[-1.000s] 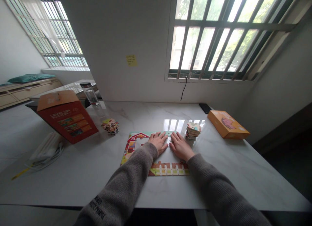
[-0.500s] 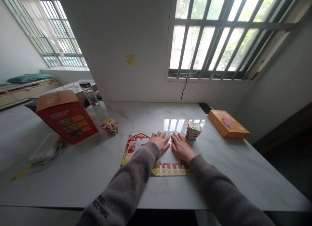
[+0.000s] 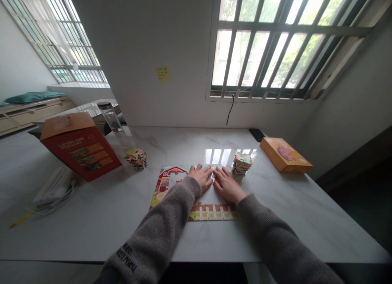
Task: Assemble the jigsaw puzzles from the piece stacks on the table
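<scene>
A partly joined jigsaw puzzle (image 3: pixel 213 212) lies flat on the table, with a red barn at its upper left and a white fence along its lower edge. My left hand (image 3: pixel 200 178) rests palm down on its top edge, fingers stretched out. Close beside it, my right hand (image 3: pixel 227 185) presses on the same edge, its fingers extended and lying flat. The two hands' fingertips nearly meet, and they cover the pieces below them. Just right of my right hand stands a stack of puzzle pieces (image 3: pixel 241 164). Another pile of pieces (image 3: pixel 136 158) sits left of the puzzle.
A red puzzle box (image 3: pixel 82 149) and a glass bottle (image 3: pixel 110 118) stand at the left, near a white power strip (image 3: pixel 53 188) with its cable. An orange box (image 3: pixel 285 155) and a dark phone (image 3: pixel 256 134) lie at the right on the marble-patterned table (image 3: pixel 306 222).
The camera view has shifted slightly. Both hands remain on the puzzle's top edge, with the right fingers moved only a little.
</scene>
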Demonstrator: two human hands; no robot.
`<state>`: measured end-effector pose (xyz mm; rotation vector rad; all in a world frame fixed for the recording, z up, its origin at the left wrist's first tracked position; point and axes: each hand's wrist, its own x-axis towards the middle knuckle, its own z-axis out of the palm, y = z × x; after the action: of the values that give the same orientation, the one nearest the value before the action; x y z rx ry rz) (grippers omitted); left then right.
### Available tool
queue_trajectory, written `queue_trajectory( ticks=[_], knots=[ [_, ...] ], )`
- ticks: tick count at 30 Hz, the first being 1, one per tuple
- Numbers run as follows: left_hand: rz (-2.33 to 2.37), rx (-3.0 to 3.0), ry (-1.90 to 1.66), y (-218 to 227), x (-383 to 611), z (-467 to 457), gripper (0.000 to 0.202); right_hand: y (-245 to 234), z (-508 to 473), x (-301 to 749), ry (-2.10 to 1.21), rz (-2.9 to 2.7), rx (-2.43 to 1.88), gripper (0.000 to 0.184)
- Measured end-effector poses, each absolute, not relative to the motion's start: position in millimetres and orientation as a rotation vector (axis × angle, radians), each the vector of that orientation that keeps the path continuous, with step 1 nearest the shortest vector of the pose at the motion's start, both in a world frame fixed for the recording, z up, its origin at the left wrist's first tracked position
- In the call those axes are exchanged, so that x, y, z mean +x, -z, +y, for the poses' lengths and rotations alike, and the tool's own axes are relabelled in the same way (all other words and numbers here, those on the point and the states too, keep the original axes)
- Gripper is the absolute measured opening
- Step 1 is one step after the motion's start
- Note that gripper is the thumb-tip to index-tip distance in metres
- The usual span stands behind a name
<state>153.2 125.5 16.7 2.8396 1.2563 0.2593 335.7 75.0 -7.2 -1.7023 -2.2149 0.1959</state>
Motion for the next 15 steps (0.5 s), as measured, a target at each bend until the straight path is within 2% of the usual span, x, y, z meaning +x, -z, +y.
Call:
queue_trajectory(
  ticks=[8,15],
  knots=[
    [1.228,2.831,-0.282,-6.1,149.6,129.1,0.053,27.3,89.5,357.3,-0.254,-2.156,-1.467,0.047],
    [1.290,2.752,-0.333,-18.2,138.7,128.8,0.045,34.0,90.9,373.1,-0.350,-2.043,-1.292,0.047]
  ],
)
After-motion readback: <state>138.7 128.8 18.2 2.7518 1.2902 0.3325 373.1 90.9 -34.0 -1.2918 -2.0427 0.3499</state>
